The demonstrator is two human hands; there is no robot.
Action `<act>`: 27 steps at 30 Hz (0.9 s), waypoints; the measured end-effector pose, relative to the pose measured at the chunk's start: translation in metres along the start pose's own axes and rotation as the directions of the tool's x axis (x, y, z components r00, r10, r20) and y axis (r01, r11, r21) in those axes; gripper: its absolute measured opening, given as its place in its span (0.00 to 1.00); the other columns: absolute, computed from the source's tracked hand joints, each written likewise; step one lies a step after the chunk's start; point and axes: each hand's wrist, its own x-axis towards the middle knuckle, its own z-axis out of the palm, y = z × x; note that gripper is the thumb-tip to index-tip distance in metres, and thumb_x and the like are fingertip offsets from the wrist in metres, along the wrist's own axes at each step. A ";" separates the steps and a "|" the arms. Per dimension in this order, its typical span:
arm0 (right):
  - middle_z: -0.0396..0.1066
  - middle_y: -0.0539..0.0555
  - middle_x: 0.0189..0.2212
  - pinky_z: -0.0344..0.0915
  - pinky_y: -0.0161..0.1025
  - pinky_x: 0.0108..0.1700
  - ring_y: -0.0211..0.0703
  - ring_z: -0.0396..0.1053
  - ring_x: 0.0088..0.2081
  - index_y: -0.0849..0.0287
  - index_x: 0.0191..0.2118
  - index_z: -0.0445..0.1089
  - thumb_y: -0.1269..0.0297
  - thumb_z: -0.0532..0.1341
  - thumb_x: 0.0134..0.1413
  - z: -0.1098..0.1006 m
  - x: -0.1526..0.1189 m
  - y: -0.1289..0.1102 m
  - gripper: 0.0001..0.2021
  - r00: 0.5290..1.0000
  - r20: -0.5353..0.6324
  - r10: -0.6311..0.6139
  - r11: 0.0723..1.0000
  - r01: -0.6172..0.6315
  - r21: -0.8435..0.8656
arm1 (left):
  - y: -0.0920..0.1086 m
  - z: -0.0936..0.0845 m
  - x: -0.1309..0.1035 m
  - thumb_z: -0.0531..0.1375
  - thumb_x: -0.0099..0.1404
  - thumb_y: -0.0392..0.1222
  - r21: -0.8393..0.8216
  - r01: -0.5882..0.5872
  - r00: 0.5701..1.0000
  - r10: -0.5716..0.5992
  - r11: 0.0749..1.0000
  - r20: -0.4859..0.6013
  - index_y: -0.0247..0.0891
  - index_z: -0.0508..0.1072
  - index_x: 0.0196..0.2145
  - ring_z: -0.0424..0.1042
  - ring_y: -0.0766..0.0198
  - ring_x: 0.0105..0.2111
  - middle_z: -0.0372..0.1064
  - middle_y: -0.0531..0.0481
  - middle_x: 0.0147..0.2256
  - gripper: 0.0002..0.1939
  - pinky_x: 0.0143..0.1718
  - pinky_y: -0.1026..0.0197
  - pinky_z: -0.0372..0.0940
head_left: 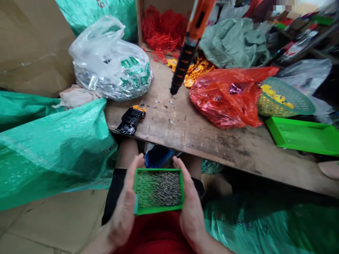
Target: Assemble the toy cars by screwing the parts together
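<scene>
A shallow rectangular green plastic tray [159, 211] is held over the person's lap, just short of the table [185, 141], with the left hand [123, 208] and right hand [192, 204] pressed against its opposite short sides. The fingers [183, 169] of both hands are extended nearly straight, spread apart across the tray's width, with the tray gripped between the palms. Inside lie many slender grey metal pieces [168, 188], screw-like but blurred, heaped thicker toward the right.

On the worn, stained wooden table rests a toy car part [131, 120], glossy black moulded plastic with an orange end. An orange-and-black power screwdriver [182, 61] hangs tip down above the boards. Behind are a knotted clear plastic bag [111, 67] with green printed characters, too blurred to read, and a crinkled translucent red bag [222, 97]. A perforated green plastic basket [302, 102] with yellow pieces [277, 97] leans beside it. The woven green sack [60, 151] at left bears red digits, apparently 668 or 669.
</scene>
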 end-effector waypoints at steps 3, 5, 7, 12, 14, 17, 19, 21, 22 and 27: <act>0.59 0.48 0.71 0.48 0.56 0.75 0.50 0.53 0.73 0.45 0.70 0.62 0.49 0.50 0.73 -0.004 0.000 -0.006 0.25 0.998 -0.066 -0.001 0.999 -0.001 -0.040 | -0.005 0.004 -0.002 0.43 0.76 0.62 -0.097 0.056 0.998 -0.053 0.994 0.028 0.59 0.54 0.72 0.49 0.48 0.73 0.50 0.56 0.74 0.30 0.74 0.42 0.45; 0.58 0.47 0.72 0.47 0.56 0.75 0.50 0.51 0.74 0.45 0.70 0.61 0.47 0.49 0.73 -0.007 0.000 -0.009 0.26 1.000 -0.007 -0.024 0.998 0.023 -0.065 | -0.009 0.005 -0.004 0.42 0.77 0.60 -0.077 0.037 0.998 -0.040 0.996 -0.046 0.57 0.54 0.72 0.45 0.49 0.74 0.50 0.56 0.75 0.30 0.75 0.43 0.41; 0.58 0.47 0.72 0.45 0.57 0.76 0.50 0.50 0.74 0.45 0.70 0.61 0.46 0.48 0.73 -0.010 0.001 -0.009 0.26 0.999 0.041 -0.010 0.997 0.013 -0.082 | -0.013 0.006 -0.006 0.43 0.76 0.63 -0.074 0.035 0.998 -0.038 0.997 -0.040 0.58 0.53 0.73 0.42 0.49 0.75 0.47 0.57 0.75 0.32 0.75 0.45 0.41; 0.59 0.48 0.71 0.46 0.58 0.75 0.50 0.52 0.74 0.45 0.69 0.62 0.46 0.50 0.72 -0.014 0.004 -0.007 0.26 1.000 -0.012 -0.024 0.994 0.022 -0.105 | -0.013 0.013 -0.007 0.44 0.75 0.64 -0.152 0.050 0.998 -0.055 0.987 -0.032 0.58 0.54 0.72 0.46 0.48 0.74 0.49 0.55 0.75 0.32 0.74 0.43 0.43; 0.59 0.48 0.72 0.47 0.57 0.75 0.50 0.52 0.74 0.45 0.69 0.62 0.48 0.51 0.72 -0.014 0.004 -0.007 0.25 0.999 0.036 -0.037 0.995 0.040 -0.094 | -0.010 0.015 -0.006 0.43 0.75 0.66 -0.131 -0.002 0.998 -0.007 0.991 -0.066 0.57 0.54 0.72 0.43 0.48 0.75 0.48 0.56 0.75 0.33 0.75 0.44 0.41; 0.61 0.49 0.71 0.45 0.59 0.75 0.52 0.53 0.73 0.46 0.68 0.64 0.48 0.52 0.72 -0.013 0.004 -0.005 0.25 0.999 -0.034 0.011 0.999 -0.012 -0.029 | -0.007 0.015 -0.006 0.44 0.75 0.65 -0.107 0.036 0.999 -0.032 0.994 0.037 0.58 0.53 0.73 0.47 0.48 0.74 0.48 0.56 0.75 0.33 0.74 0.45 0.44; 0.61 0.50 0.71 0.45 0.59 0.75 0.52 0.53 0.73 0.47 0.68 0.64 0.48 0.52 0.72 -0.010 0.004 -0.003 0.25 0.998 -0.059 0.021 1.000 -0.020 0.013 | -0.006 0.012 -0.006 0.42 0.76 0.63 -0.091 0.040 0.999 -0.041 0.995 -0.006 0.58 0.54 0.72 0.51 0.49 0.73 0.50 0.56 0.74 0.31 0.74 0.44 0.45; 0.59 0.49 0.71 0.45 0.58 0.75 0.50 0.52 0.74 0.46 0.69 0.63 0.49 0.52 0.72 -0.006 0.003 -0.001 0.25 1.000 0.001 -0.002 1.000 0.002 0.022 | -0.004 0.009 -0.005 0.41 0.77 0.60 -0.051 0.000 0.995 -0.005 0.999 -0.101 0.56 0.56 0.72 0.47 0.50 0.74 0.52 0.56 0.74 0.30 0.75 0.45 0.41; 0.59 0.48 0.71 0.46 0.57 0.75 0.49 0.52 0.73 0.46 0.69 0.64 0.50 0.51 0.72 -0.005 0.003 -0.001 0.24 1.000 0.022 -0.009 1.000 0.008 0.024 | -0.003 0.008 -0.005 0.41 0.77 0.60 -0.060 -0.003 0.995 -0.003 0.998 -0.099 0.56 0.57 0.72 0.45 0.51 0.74 0.52 0.57 0.74 0.30 0.75 0.45 0.41; 0.61 0.48 0.71 0.48 0.55 0.75 0.49 0.54 0.73 0.45 0.68 0.64 0.52 0.51 0.73 0.002 -0.002 -0.001 0.23 0.998 -0.063 0.005 1.000 -0.004 0.026 | 0.005 0.005 0.000 0.41 0.76 0.64 -0.100 0.034 0.999 -0.035 0.994 -0.003 0.58 0.57 0.71 0.51 0.52 0.73 0.51 0.57 0.74 0.31 0.74 0.47 0.47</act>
